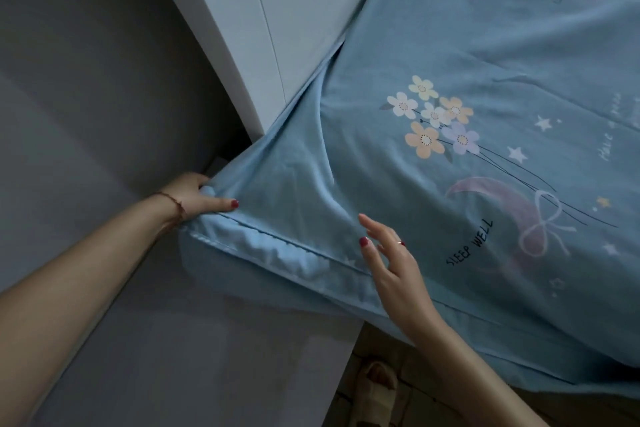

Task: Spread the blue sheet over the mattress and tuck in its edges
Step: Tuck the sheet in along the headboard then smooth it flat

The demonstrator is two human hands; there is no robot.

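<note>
We judge the spreading mostly done: the blue sheet (450, 87) lies across the mattress top beside the white headboard (221, 10), its corner untucked. Our left hand (194, 196) pinches that bunched corner; our right hand (388, 253) hovers with fingers spread, holding nothing. No containers show.

The left hand (197, 196) grips the blue sheet's (433, 55) corner; the right hand (391, 263) hovers open above it.
</note>
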